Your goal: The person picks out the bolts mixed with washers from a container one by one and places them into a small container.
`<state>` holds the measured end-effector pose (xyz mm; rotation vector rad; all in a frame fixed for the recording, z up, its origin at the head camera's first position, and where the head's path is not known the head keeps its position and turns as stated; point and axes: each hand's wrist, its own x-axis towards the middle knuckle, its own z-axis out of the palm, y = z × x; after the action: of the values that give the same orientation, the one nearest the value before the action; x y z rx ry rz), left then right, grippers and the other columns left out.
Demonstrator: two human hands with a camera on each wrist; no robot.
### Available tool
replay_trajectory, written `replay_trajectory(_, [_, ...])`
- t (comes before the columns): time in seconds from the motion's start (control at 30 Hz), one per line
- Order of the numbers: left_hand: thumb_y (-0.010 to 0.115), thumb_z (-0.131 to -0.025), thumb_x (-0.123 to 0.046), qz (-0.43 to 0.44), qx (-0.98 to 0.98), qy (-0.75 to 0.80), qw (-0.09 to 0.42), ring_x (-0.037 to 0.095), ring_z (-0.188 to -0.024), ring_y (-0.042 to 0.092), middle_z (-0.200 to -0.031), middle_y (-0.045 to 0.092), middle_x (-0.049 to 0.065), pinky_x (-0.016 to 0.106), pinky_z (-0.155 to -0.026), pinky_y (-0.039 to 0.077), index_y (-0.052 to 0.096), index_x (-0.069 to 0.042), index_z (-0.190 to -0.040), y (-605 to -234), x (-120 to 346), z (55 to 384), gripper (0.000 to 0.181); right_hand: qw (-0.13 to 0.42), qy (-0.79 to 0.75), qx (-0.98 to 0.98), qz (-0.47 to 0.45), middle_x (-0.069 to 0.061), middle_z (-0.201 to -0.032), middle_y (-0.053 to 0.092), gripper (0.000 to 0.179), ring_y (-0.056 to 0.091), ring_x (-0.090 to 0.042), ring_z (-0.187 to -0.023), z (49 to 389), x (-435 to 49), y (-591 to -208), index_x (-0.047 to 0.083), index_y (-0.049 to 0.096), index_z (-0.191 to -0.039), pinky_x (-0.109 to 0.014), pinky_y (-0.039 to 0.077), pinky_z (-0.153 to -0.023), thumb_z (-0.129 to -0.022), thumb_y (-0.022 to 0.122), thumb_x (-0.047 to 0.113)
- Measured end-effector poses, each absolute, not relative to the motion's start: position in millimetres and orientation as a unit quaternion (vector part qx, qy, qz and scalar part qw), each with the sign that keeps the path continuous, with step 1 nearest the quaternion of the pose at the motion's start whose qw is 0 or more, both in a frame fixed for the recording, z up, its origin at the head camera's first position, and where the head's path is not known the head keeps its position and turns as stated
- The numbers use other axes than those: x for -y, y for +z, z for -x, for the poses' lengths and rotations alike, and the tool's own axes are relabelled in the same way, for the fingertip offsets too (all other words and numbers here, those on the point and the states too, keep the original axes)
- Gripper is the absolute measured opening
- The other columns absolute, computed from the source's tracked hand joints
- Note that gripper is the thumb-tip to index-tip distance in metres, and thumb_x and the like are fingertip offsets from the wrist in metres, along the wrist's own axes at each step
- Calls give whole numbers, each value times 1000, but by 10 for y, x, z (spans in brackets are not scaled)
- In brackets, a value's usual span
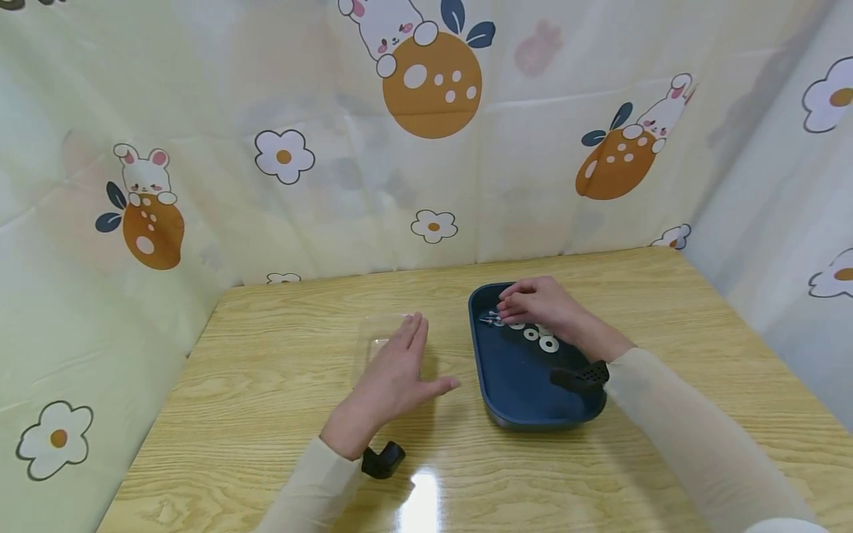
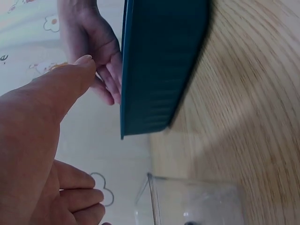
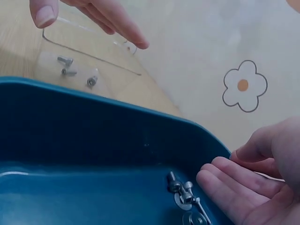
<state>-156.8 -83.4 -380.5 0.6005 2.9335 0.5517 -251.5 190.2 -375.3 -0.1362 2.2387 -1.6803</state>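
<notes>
My right hand (image 1: 543, 307) is over the far end of a deep blue tray (image 1: 526, 392). Its fingers lie together, fairly straight, with the thumb near the index finger in the right wrist view, and nothing shows in its grasp. Just beside the fingertips, metal screws (image 3: 186, 192) lie in a small cluster on the tray floor. Several pale washers (image 1: 549, 344) are scattered below that hand. My left hand (image 1: 393, 370) hovers open, thumb spread, partly covering a clear plastic box (image 2: 201, 199). Inside the box are a few screws (image 3: 92, 81).
Both tray and box stand on a wood-grain table (image 1: 280, 414), the box left of the tray. A patterned curtain (image 1: 220, 207) hangs behind the table's far edge and along its sides. Black camera mounts (image 1: 383, 460) sit at both wrists.
</notes>
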Motion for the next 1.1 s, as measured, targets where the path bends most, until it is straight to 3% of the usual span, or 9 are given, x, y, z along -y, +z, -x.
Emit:
replay_trajectory(0.27, [60, -86, -70, -212, -957, 187, 63, 24, -155, 10, -168, 9, 8, 42, -124, 23, 14, -6, -159, -3822, 692, 1543, 108, 163, -567, -806, 44, -33, -121, 62, 36, 72, -16, -92, 2518, -1915, -3811, -18, 51, -129, -40, 57, -95, -103, 46, 6])
replay_trajectory(0.6, [58, -84, -74, -246, -955, 158, 55, 24, -155, 13, -167, 14, 11, 40, -123, 26, 17, -5, -159, -3910, 518, 1521, 110, 162, -533, -829, 45, -34, -126, 60, 35, 65, -40, -113, 2516, -1812, -3978, -15, 56, -127, -46, 54, -99, -104, 45, 9])
replay_trajectory(1.1, [54, -83, -76, -277, -947, 150, 61, 24, -155, 15, -166, 17, 12, 39, -123, 27, 17, -4, -159, -3993, 370, 1482, 111, 162, -507, -845, 53, -30, -129, 60, 34, 63, -40, -117, 2550, -1712, -4084, -12, 59, -127, -42, 56, -97, -104, 44, 9])
